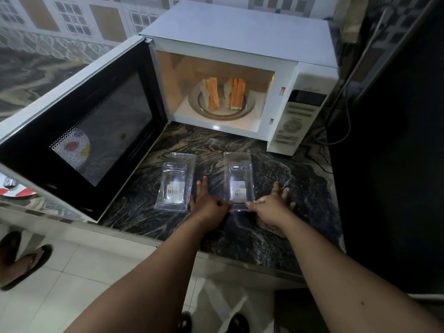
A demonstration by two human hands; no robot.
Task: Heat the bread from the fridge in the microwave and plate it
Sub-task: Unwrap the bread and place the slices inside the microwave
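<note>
Head view, on the counter (276,227) in front of you: the open microwave (240,44) sits at the back, and two clear plastic packs lie between it and the near edge.
Your left hand (208,203): it pinches the near left corner of the right-hand pack (238,181), thumb against curled fingers, one finger stretched forward along the pack's side.
Your right hand (271,203): it pinches the near right corner of the same pack, the other fingers spread loosely over the counter.
Why that hold: gripping both near corners looks like a way to square or slide the emptied pack clear of the oven mouth; that is a judgement only.
Right-hand pack, contents: no bread visible, only a white barcode label through the plastic.
Left-hand pack (176,181): it lies just beside the other, apart from both hands, and looks likewise empty but for its label.
Microwave cavity: it is lit; the bread (224,96) stands on edge in two groups on the round turntable (222,114).
Door (79,131): it is swung fully open to your left, so heating seems not yet started.
Plate (14,191): a red-and-white edge shows at far left, behind the door, well apart from the bread.
</note>
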